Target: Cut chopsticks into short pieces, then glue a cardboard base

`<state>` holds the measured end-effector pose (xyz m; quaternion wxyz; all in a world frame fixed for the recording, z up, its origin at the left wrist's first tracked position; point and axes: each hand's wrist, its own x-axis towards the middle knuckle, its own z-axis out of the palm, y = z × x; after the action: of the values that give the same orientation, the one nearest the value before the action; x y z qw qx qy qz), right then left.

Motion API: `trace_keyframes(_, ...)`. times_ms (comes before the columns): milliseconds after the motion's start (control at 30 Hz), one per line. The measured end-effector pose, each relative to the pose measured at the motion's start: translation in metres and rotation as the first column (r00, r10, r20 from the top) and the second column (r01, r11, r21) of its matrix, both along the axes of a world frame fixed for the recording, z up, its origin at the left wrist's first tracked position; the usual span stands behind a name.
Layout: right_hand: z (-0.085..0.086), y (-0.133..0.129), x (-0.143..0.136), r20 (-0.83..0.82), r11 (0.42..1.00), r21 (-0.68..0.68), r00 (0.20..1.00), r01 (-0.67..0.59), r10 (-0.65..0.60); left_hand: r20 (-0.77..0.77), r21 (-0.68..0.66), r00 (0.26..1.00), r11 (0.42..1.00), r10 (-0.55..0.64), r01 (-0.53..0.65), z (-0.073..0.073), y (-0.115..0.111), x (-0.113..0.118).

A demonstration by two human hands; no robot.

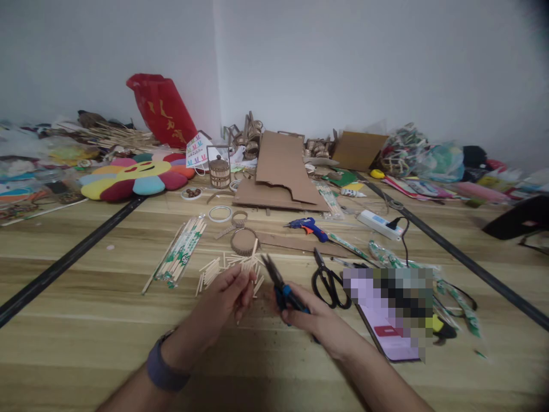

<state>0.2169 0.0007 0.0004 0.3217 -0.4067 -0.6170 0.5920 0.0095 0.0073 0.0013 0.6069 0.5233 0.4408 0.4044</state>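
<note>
Between its fingertips my left hand [234, 292] pinches a thin wooden stick [254, 250] that points up and away. My right hand [298, 312] is wrapped round blue-handled pliers [281, 286], whose dark jaws point up and left, a little to the right of the stick. Short cut sticks [210, 272] lie scattered on the table beyond my left hand. Just behind them sits a round brown cardboard piece [244, 241] with a ribbed edge. Black scissors [329, 283] lie to the right of the pliers.
Packaged sticks [182, 252] lie at left. A blue glue gun [309, 227], cardboard sheets [281, 166] and a small lidded basket [219, 171] are farther back. A power strip [380, 224] and a partly blurred purple item [386, 320] are at right. A flower cushion [141, 176] lies back left.
</note>
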Motion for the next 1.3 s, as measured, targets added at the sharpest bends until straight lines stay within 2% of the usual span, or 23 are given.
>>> trace_keyframes(33,-0.002,0.001,0.000,-0.014,0.998,0.026,0.998,0.062,-0.062,-0.065,0.018,0.998,1.000,-0.001,0.002,0.000,0.001,-0.001)
trace_keyframes(100,-0.008,0.005,0.002,0.009,0.966,0.157,0.977,0.207,-0.211,-0.306,0.079,0.951,0.994,-0.042,0.069,-0.002,0.002,-0.002)
trace_keyframes(167,-0.012,0.008,0.003,0.099,0.894,0.352,0.939,0.277,-0.330,-0.584,0.161,0.811,0.972,-0.045,0.170,-0.004,0.000,0.000)
trace_keyframes(233,-0.016,0.010,0.003,0.173,0.810,0.541,0.912,0.228,-0.372,-0.758,0.219,0.652,0.942,0.000,0.255,-0.007,-0.004,0.004)
trace_keyframes(267,-0.018,0.010,0.003,0.202,0.775,0.608,0.912,0.169,-0.357,-0.803,0.232,0.596,0.930,0.016,0.286,-0.008,-0.006,0.006)
trace_keyframes(333,-0.021,0.009,0.000,0.286,0.733,0.679,0.907,0.035,-0.309,-0.844,0.238,0.536,0.915,0.029,0.325,-0.011,-0.010,0.011)
trace_keyframes(400,-0.023,0.007,-0.002,0.429,0.734,0.676,0.845,-0.067,-0.318,-0.865,0.253,0.499,0.903,0.051,0.346,-0.014,-0.013,0.014)
trace_keyframes(500,-0.025,0.005,-0.005,0.599,0.765,0.630,0.711,-0.135,-0.369,-0.910,0.244,0.408,0.889,0.071,0.387,-0.017,-0.013,0.017)
trace_keyframes(567,-0.025,0.004,-0.007,0.641,0.779,0.609,0.670,-0.147,-0.374,-0.933,0.219,0.352,0.886,0.069,0.408,-0.018,-0.013,0.020)
trace_keyframes(667,-0.025,0.002,-0.012,0.676,0.803,0.581,0.630,-0.135,-0.383,-0.942,0.206,0.328,0.893,0.071,0.399,-0.018,-0.016,0.026)
trace_keyframes(733,-0.026,0.001,-0.017,0.700,0.810,0.572,0.592,-0.130,-0.400,-0.927,0.221,0.365,0.914,0.089,0.340,-0.017,-0.020,0.029)
trace_keyframes(800,-0.026,0.002,-0.019,0.696,0.810,0.575,0.590,-0.115,-0.410,-0.887,0.235,0.449,0.939,0.103,0.249,-0.016,-0.024,0.030)
trace_keyframes(867,-0.024,0.006,-0.015,0.638,0.828,0.556,0.673,-0.067,-0.374,-0.848,0.241,0.521,0.946,0.095,0.218,-0.013,-0.023,0.027)
trace_keyframes(967,-0.016,0.015,0.000,0.438,0.894,0.447,0.861,0.040,-0.258,-0.749,0.237,0.663,0.938,0.011,0.252,-0.011,-0.013,0.018)
trace_keyframes(1000,-0.012,0.017,0.006,0.366,0.910,0.410,0.902,0.066,-0.230,-0.687,0.206,0.725,0.945,-0.044,0.253,-0.011,-0.009,0.015)
trace_keyframes(1033,-0.008,0.018,0.011,0.313,0.917,0.392,0.926,0.077,-0.212,-0.542,0.127,0.832,0.968,-0.115,0.216,-0.012,-0.006,0.013)
trace_keyframes(1100,-0.002,0.017,0.017,0.287,0.925,0.379,0.947,0.028,-0.146,-0.239,-0.036,0.956,0.985,-0.173,0.169,-0.013,-0.001,0.012)
trace_keyframes(1167,0.002,0.013,0.015,0.338,0.925,0.369,0.940,-0.090,-0.043,-0.021,-0.131,0.980,0.973,-0.197,0.192,-0.017,0.000,0.015)
trace_keyframes(1233,0.001,0.007,0.009,0.399,0.919,0.353,0.917,-0.178,0.024,0.031,-0.144,0.971,0.960,-0.237,0.239,-0.021,-0.002,0.019)
trace_keyframes(1300,-0.003,0.003,0.002,0.447,0.921,0.348,0.894,-0.176,0.002,0.012,-0.135,0.967,0.957,-0.256,0.255,-0.024,-0.004,0.022)
